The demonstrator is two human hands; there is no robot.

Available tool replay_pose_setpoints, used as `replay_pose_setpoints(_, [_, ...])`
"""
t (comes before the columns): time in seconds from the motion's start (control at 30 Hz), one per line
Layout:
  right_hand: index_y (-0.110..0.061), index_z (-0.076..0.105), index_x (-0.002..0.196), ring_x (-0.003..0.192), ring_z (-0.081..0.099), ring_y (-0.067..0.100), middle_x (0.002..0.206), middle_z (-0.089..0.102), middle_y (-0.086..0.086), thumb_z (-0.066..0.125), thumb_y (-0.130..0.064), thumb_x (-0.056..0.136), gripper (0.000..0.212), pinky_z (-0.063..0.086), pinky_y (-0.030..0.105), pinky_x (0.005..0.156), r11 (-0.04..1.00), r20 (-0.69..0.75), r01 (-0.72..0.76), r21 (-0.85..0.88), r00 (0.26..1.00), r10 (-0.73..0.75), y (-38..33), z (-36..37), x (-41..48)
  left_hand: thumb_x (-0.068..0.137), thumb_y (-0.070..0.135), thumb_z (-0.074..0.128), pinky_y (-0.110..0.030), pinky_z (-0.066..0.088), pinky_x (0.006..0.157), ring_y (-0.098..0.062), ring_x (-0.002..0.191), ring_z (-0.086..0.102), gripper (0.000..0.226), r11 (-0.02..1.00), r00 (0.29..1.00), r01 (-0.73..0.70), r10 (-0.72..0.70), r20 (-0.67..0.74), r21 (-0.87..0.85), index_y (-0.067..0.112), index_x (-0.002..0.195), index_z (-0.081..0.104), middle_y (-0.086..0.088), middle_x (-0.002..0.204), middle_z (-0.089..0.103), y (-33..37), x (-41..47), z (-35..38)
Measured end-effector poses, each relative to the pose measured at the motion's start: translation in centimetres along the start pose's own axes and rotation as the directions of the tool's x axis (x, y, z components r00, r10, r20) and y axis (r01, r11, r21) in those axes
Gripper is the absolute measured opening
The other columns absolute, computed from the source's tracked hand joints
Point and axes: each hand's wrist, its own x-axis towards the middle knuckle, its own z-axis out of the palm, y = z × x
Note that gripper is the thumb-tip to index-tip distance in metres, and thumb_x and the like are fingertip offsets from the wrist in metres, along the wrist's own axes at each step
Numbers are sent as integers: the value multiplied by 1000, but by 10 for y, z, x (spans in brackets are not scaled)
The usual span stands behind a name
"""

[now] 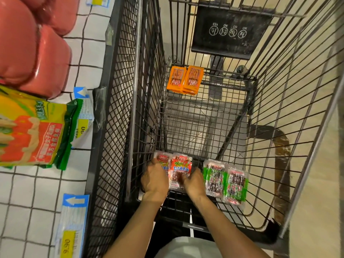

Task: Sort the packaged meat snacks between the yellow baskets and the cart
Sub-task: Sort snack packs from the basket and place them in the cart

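Note:
Both my hands reach down into the wire cart [204, 116]. Two red-labelled meat snack packs [180, 167] lie side by side at the cart's near left corner. My left hand [155, 180] lies over the left pack with its fingers along the pack's edge. My right hand [193, 180] touches the right pack's lower right part with curled fingers. Two green-edged snack packs [226, 180] lie just right of my right hand. Two orange snack packs [185, 80] lie at the cart's far end. No yellow basket is in view.
A dark wire shelf guard [115, 112] stands tight against the cart's left side. Beyond it, on white gridded shelving, lie pink sausage chubs [33, 45], a yellow-green bag [31, 133] and price tags [73, 224]. The cart's black child-seat flap [230, 32] hangs at the far end.

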Motion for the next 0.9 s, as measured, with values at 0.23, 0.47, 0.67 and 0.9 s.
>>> replay_pose_setpoints(0.23, [-16, 50, 129, 103, 47, 3, 117, 50, -11, 51, -21, 96, 34, 36, 10, 84, 897, -100, 425, -125, 894, -437, -25, -69, -59, 97, 12, 49, 0, 43, 53, 8, 68, 51, 30, 849, 937, -345, 283, -206, -401, 11, 126, 54, 6, 97, 57, -1, -45, -44])
replay_pose_setpoints(0.47, [-33, 57, 120, 93, 58, -1, 107, 51, -36, 52, -33, 93, 27, 40, -1, 73, 621, 133, 742, -252, 662, -738, -13, -128, -150, 93, 8, 56, 5, 39, 72, 23, 87, 56, 24, 686, 839, -471, 154, -522, -555, 23, 111, 63, 28, 97, 59, -44, -169, -60])
replay_pose_setpoints(0.67, [-24, 62, 119, 114, 53, 2, 119, 61, -14, 55, -28, 93, 27, 40, 22, 98, 422, 372, 871, -253, 490, -788, 25, -145, -212, 90, 22, 57, -13, 44, 81, -4, 95, 66, 28, 719, 830, -328, -89, -550, -612, 17, 116, 65, 12, 108, 66, -101, -309, -11])
replay_pose_setpoints(0.9, [-18, 65, 114, 108, 53, -2, 114, 60, -13, 59, -20, 91, 24, 33, 3, 93, 170, 656, 963, -208, 266, -706, 74, -127, -281, 88, 32, 49, -14, 42, 83, -7, 100, 62, 36, 764, 762, -144, -319, -563, -629, 18, 118, 63, 8, 115, 66, -150, -452, 58])
